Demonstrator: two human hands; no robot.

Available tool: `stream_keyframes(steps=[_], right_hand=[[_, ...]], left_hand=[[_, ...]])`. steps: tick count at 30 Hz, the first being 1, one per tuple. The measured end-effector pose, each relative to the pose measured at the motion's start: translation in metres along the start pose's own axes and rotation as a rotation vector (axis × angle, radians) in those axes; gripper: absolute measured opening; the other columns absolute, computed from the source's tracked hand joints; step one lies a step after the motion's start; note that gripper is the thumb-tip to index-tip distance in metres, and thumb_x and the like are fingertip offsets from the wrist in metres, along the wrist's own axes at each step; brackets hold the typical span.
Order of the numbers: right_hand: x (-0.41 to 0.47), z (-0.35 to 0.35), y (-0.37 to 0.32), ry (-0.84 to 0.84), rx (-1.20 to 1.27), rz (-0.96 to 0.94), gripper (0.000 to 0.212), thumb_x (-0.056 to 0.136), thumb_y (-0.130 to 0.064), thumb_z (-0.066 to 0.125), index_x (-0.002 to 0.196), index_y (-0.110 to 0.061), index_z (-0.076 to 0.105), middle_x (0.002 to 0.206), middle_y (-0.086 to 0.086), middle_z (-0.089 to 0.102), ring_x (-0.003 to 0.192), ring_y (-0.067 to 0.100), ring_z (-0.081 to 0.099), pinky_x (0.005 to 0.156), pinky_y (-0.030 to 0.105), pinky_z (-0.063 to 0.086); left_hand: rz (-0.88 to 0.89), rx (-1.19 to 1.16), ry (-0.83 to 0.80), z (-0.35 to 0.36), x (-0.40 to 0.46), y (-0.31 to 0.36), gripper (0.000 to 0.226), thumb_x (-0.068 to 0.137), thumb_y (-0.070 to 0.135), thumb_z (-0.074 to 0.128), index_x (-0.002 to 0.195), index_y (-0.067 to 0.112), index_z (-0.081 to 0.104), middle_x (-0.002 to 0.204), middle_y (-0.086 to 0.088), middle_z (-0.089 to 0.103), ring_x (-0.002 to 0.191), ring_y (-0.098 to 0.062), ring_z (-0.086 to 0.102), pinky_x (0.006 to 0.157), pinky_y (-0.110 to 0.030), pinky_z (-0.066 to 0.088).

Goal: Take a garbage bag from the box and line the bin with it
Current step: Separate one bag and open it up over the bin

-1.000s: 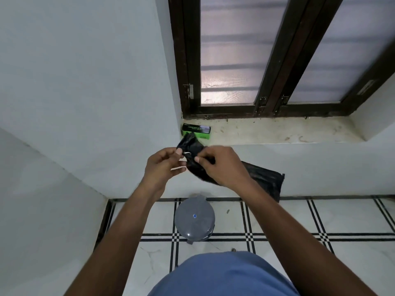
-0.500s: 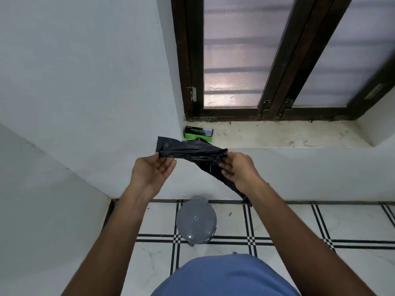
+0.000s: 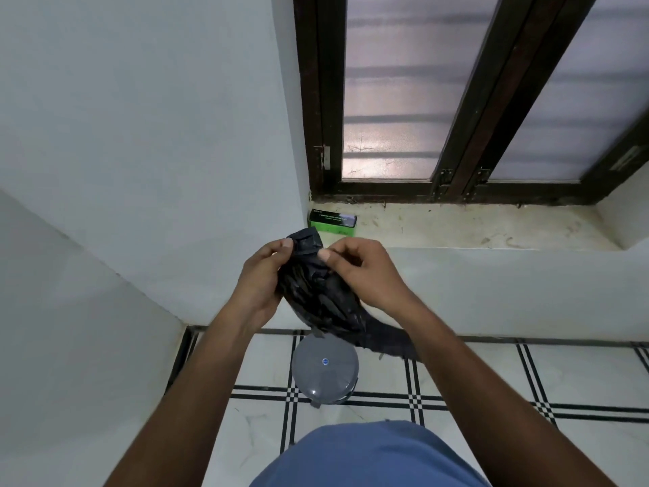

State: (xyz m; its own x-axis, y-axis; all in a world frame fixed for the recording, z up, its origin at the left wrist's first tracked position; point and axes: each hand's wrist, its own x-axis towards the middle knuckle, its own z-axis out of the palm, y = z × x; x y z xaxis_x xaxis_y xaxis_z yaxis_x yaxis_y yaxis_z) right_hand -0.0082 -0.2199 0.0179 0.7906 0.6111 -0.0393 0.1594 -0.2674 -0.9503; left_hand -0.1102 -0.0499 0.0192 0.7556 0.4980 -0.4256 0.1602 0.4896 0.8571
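While both hands are pinching the garbage bag, its mouth is staying sealed.
Left hand and right hand are each keeping a thumb-and-finger grip on the top edge; thin film could be tearing, or slipping down onto the lidded bin.

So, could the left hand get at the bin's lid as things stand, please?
Probably not yet: the left hand and right hand both grip the garbage bag, held above the closed bin; nothing else blocks it.
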Motion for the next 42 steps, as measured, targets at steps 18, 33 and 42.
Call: stream_keyframes(steps=[18, 33, 42], right_hand=[[0.011, -0.031, 0.028, 0.139, -0.025, 0.239, 0.062, 0.065, -0.065, 0.101, 0.107, -0.025, 0.078, 0.102, -0.008, 0.084, 0.096, 0.013, 0.08, 0.082, 0.028, 0.061], [-0.01, -0.065, 0.014, -0.273, 0.586, 0.528, 0.057, 0.105, -0.041, 0.071, 0.15, -0.007, 0.066, 0.143, 0.021, 0.074, 0.137, 0.042, 0.068, 0.123, 0.054, 0.049], [-0.014, -0.061, 0.021, -0.344, 0.442, 0.505, 0.077, 0.08, -0.057, 0.092, 0.135, -0.004, 0.076, 0.133, 0.019, 0.079, 0.131, 0.041, 0.073, 0.123, 0.058, 0.049]], left_hand=[[-0.133, -0.094, 0.047, -0.036, -0.005, 0.018, 0.039, 0.117, 0.03, 0.047, 0.126, 0.002, 0.073, 0.13, -0.014, 0.079, 0.116, -0.025, 0.077, 0.092, -0.041, 0.061], [-0.236, 0.283, -0.06, -0.029, -0.015, 0.01, 0.043, 0.104, 0.04, 0.068, 0.133, 0.009, 0.075, 0.128, -0.014, 0.08, 0.126, -0.036, 0.073, 0.114, -0.057, 0.053], [-0.309, -0.064, -0.091, -0.031, -0.024, 0.018, 0.03, 0.109, 0.028, 0.06, 0.126, 0.007, 0.074, 0.136, -0.016, 0.074, 0.097, -0.027, 0.079, 0.088, -0.04, 0.066]])
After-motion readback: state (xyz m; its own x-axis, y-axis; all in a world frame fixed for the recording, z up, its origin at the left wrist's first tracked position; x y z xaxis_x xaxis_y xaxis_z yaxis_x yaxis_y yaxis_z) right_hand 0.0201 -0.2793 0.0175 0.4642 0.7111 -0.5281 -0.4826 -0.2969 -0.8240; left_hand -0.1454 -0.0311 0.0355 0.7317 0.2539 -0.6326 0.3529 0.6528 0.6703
